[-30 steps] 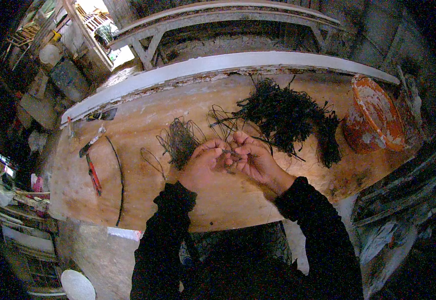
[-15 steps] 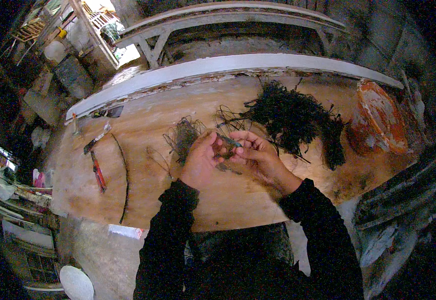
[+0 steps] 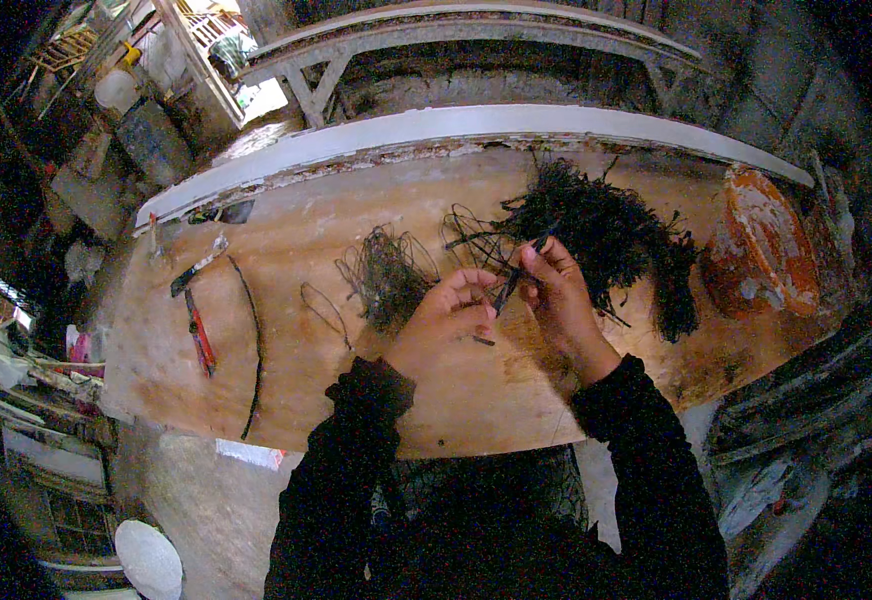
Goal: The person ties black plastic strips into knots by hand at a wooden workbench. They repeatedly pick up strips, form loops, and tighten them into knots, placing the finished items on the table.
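Observation:
Over the middle of the wooden board, both hands are closed on a thin dark strip (image 3: 505, 290) that slants between them. My left hand (image 3: 453, 307) pinches its lower end. My right hand (image 3: 563, 303) grips it higher up, thumb against forefinger, and a dark tip shows above those fingers. What the strip is made of is too blurred to tell. A tangle of thin dark loops (image 3: 384, 275) lies just beyond my left hand. Behind my right hand sits a large heap of black strands (image 3: 586, 215). A small dark scrap (image 3: 483, 341) rests below the strip.
On the left of the board (image 3: 356, 400) lie a red-handled tool (image 3: 200, 338), a dark-handled blade (image 3: 196, 268) and a long dark cord (image 3: 254, 350). An orange, white-smeared container (image 3: 771, 240) stands at the right. A pale beam (image 3: 476, 122) borders the far side.
My hands, close together before, have moved apart, the right one up and to the right. The dark strip now stretches between them. The view has shifted slightly.

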Tool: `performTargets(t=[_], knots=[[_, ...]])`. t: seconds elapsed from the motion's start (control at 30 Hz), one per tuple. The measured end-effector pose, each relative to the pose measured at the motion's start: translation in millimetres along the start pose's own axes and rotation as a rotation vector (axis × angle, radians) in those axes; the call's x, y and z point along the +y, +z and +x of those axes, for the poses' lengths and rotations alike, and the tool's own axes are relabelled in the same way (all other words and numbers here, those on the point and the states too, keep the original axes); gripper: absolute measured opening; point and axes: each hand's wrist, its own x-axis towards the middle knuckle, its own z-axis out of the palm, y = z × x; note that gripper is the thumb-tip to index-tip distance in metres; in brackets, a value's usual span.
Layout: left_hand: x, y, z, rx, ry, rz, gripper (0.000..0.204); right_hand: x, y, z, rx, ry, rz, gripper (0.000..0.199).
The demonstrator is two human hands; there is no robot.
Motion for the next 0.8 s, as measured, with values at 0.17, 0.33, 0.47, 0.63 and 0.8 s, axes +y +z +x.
performTargets(t=[0.17,0.33,0.47,0.63,0.8], knots=[[8.6,2.1,-3.7,-0.034,-0.092,0.002,0.03,-2.8,4.2,-0.5,0.109,0.02,-0.039,0.005],[-7.2,-12.3,-0.4,0.03,-0.073,0.009,0.025,-5.6,3.3,4.1,0.001,0.013,0.15,0.006],[1.8,-6.8,-1.0,0.091,0.073,-0.207,0.019,-10.3,-16.1,7.2,-0.141,0.094,0.349,0.01],[1.5,-15.7,1.0,0.268,0.135,-0.127,0.015,-10.8,-11.4,6.0,-0.223,0.07,0.343,0.018],[6.7,-18.3,2.0,0.402,0.123,-0.162,0.015,-11.9,-0.3,-5.2,-0.258,0.054,0.153,0.018]])
